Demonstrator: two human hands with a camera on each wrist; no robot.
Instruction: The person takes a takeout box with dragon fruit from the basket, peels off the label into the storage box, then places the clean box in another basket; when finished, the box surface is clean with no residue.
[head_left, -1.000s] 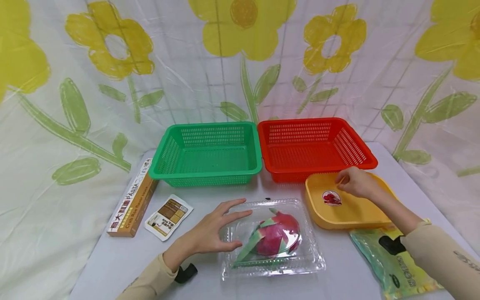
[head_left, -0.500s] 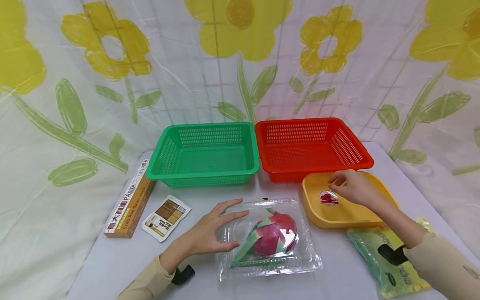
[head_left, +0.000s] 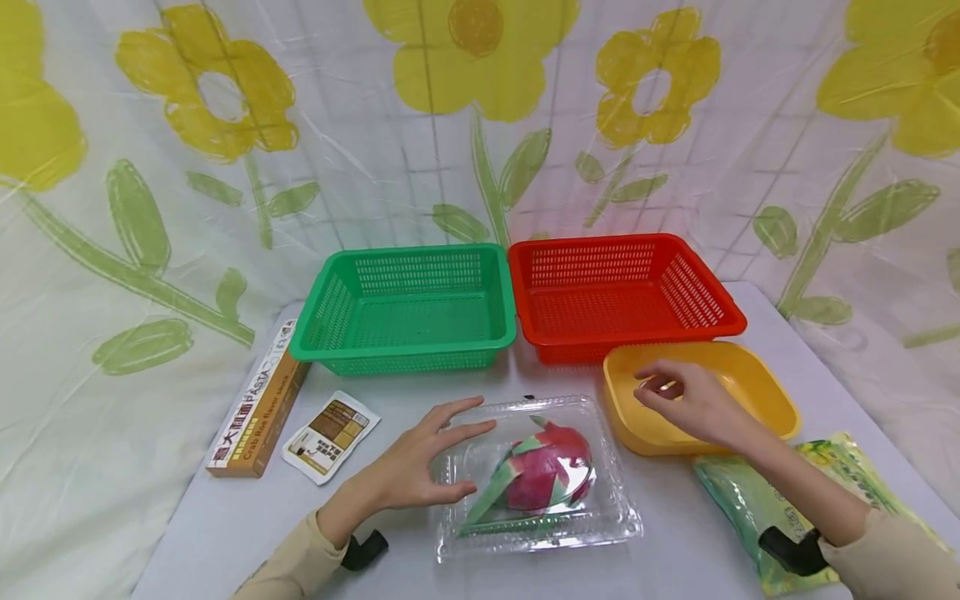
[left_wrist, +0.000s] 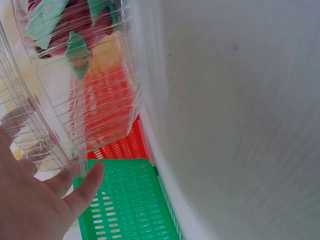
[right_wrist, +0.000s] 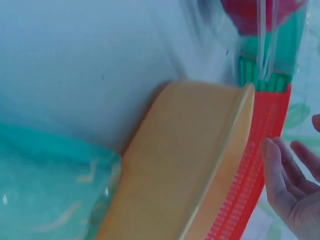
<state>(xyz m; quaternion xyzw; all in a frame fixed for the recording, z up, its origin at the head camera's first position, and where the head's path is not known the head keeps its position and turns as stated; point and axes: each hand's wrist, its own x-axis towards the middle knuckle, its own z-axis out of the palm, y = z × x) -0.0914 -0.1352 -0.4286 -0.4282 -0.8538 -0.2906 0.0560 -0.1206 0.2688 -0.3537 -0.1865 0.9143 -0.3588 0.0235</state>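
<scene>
A dragon fruit (head_left: pixel 551 467) lies inside a clear plastic clamshell box (head_left: pixel 618 512) at the front middle of the table. My left hand (head_left: pixel 408 462) is at the box's left edge, its thumb and fingers spread; in the left wrist view the fingers (left_wrist: pixel 89 182) lie along the clear box (left_wrist: pixel 107 107). My right hand (head_left: pixel 693 404) hovers over the yellow basin (head_left: pixel 630 435), fingers loosely bent, with nothing seen in its grasp. In the right wrist view that hand (right_wrist: pixel 297 190) is apart from the basin's rim (right_wrist: pixel 220 165).
Behind stand a green basket (head_left: pixel 420 321) and a red basket (head_left: pixel 607 315), side by side. At left lie a pasta box (head_left: pixel 255 417) and a white-and-brown pouch (head_left: pixel 332 437). A green-yellow bag (head_left: pixel 738 508) lies in front of the basin, partly under the right forearm.
My right hand has moved left and slightly toward me over the basin, now covering most of its round red label. The left hand and box stay in place; the view shifts slightly.
</scene>
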